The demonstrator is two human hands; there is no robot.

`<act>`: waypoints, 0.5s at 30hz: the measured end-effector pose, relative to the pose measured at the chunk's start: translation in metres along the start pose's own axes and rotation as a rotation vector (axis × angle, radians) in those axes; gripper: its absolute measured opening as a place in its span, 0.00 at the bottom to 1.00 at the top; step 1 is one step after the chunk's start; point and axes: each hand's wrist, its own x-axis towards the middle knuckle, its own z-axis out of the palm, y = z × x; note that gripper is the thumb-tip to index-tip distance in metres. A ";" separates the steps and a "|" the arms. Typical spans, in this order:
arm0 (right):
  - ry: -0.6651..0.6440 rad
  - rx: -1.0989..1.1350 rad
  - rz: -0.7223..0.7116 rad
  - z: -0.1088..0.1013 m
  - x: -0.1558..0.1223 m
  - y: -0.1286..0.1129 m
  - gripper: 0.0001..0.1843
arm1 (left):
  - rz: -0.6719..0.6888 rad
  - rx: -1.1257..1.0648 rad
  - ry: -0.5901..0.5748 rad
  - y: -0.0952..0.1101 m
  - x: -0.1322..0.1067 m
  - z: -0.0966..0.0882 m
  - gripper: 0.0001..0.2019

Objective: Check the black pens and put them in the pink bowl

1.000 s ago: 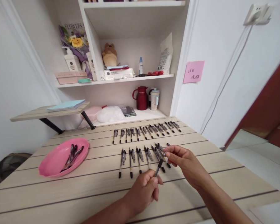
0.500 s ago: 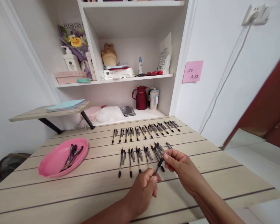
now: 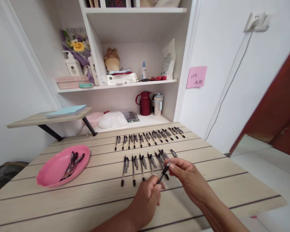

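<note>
My left hand is closed around the lower barrel of a black pen, which slants up to the right. At its silvery tip, my right hand pinches with thumb and fingers. Just beyond the hands lies a row of thin pens or refills, each with a clear, dark-clipped cap beside it. A lone cap rests behind my right hand. Farther back runs a second row of similar slim pieces and caps.
A pink dish with several pens stands at the left of the slatted table. A small raised shelf juts in behind it. At the back are shelves with a red jug and a cup.
The view has shifted slightly, so the table sits a little lower and to the left. Both hands keep nearly the same grip, and more of the pen's silvery tip shows.
</note>
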 end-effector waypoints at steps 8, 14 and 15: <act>0.028 0.065 -0.035 0.007 -0.001 0.009 0.09 | 0.031 0.136 0.037 0.000 -0.002 0.004 0.13; 0.053 0.089 -0.057 0.012 -0.005 0.012 0.09 | 0.087 0.349 0.126 0.002 -0.003 0.001 0.12; 0.061 0.087 -0.058 0.013 -0.005 0.012 0.09 | 0.086 0.345 0.124 0.002 -0.003 0.001 0.12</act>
